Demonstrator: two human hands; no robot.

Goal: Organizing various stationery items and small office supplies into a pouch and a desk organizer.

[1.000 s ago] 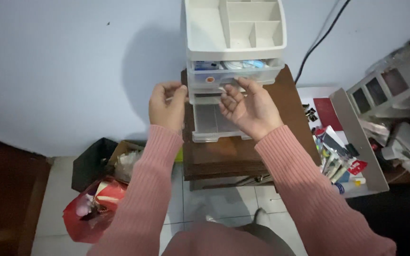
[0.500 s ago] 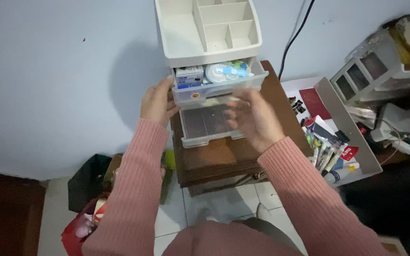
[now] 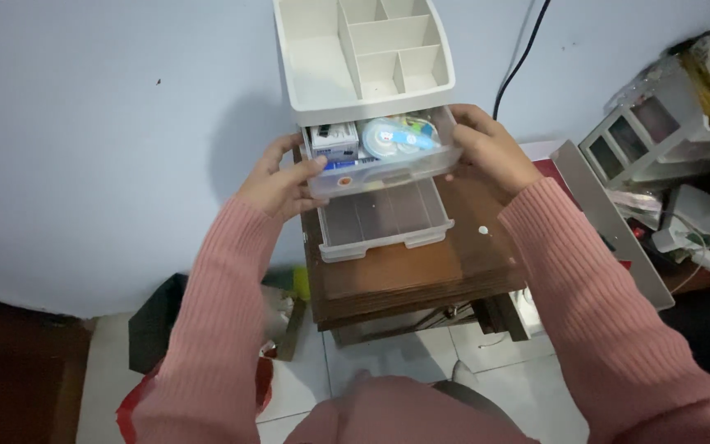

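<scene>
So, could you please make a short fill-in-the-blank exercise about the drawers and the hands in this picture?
1. Both hands, left hand and right hand, grip the ____ drawer.
2. The lower drawer is pulled out and looks ____.
3. The organizer stands on a ____ wooden table.
4. Both sleeves are ____.

Missing words: upper; empty; brown; pink

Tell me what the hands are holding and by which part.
Both hands grip the upper clear drawer: the left hand at its left front corner, the right hand at its right end.
</scene>
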